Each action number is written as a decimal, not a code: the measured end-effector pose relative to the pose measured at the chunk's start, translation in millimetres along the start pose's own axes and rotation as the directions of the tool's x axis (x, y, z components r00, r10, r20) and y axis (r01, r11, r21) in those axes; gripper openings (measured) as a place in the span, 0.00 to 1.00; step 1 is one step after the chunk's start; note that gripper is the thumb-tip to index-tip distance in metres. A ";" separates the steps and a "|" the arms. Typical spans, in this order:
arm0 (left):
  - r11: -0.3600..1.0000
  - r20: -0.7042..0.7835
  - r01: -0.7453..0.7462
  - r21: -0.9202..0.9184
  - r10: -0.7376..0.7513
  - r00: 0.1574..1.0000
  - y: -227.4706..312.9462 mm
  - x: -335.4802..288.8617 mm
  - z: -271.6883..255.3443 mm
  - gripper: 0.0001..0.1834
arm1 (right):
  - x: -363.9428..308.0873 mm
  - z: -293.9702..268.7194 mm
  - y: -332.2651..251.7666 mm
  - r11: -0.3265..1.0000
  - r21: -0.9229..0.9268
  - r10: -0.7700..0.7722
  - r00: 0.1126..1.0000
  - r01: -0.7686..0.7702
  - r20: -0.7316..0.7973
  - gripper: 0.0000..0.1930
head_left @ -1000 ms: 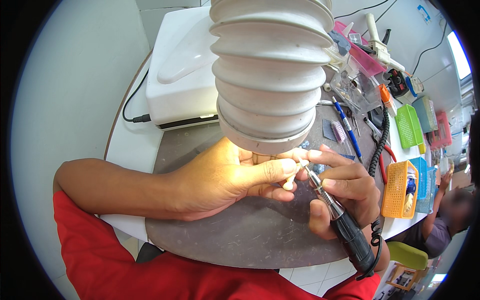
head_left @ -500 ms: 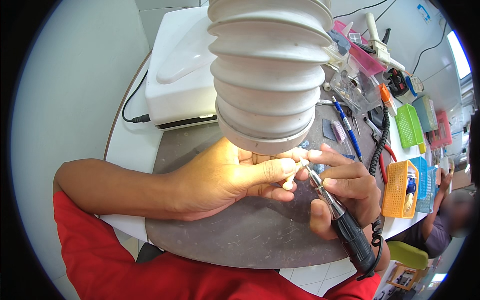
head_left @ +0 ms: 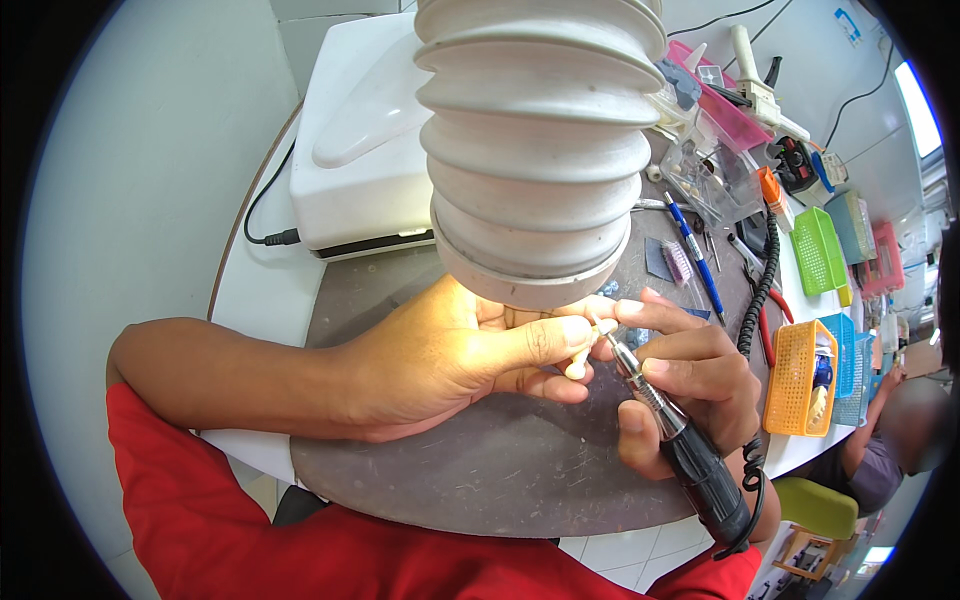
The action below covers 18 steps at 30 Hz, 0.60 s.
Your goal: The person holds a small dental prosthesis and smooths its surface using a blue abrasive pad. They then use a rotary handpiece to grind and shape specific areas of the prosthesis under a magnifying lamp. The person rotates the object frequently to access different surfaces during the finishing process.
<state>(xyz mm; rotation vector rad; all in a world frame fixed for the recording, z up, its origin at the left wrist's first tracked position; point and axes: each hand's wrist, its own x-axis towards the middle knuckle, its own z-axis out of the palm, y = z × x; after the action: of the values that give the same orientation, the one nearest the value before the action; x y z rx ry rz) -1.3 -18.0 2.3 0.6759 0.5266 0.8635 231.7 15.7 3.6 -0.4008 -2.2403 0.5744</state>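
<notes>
A white ribbed hose (head_left: 540, 150), orange basket (head_left: 795, 375), green basket (head_left: 818, 248), red sleeve (head_left: 250, 530), blue pen (head_left: 697, 258).

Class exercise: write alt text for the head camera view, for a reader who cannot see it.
Under a white ribbed suction hose, the left hand pinches a small cream-coloured piece while the right hand holds a rotary handpiece against it, above a dark round work mat.

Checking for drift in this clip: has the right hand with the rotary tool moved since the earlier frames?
No. The right hand holds the rotary tool at the same spot below the ribbed white hose.
</notes>
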 end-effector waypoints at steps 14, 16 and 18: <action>1.000 0.035 -0.002 0.021 0.002 0.999 -4.3 1.2 -7.7 0.23 | 1.4 -5.4 -7.3 0.998 -0.011 0.068 0.996 -0.067 0.062 0.20; 1.000 0.037 -0.002 0.031 0.001 0.999 -3.9 1.2 -7.5 0.23 | 1.7 -5.2 -7.5 0.998 -0.014 0.063 0.996 -0.063 0.057 0.20; 1.000 0.025 0.008 0.029 -0.009 1.000 -2.8 0.8 -6.5 0.23 | 1.8 -5.1 -6.7 0.998 -0.012 0.057 0.997 -0.057 0.058 0.20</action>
<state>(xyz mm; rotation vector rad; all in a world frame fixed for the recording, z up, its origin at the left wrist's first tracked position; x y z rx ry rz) -3.8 -16.6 -4.3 0.7097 0.5203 0.8400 233.7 12.1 11.2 -0.4596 -2.2946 0.6123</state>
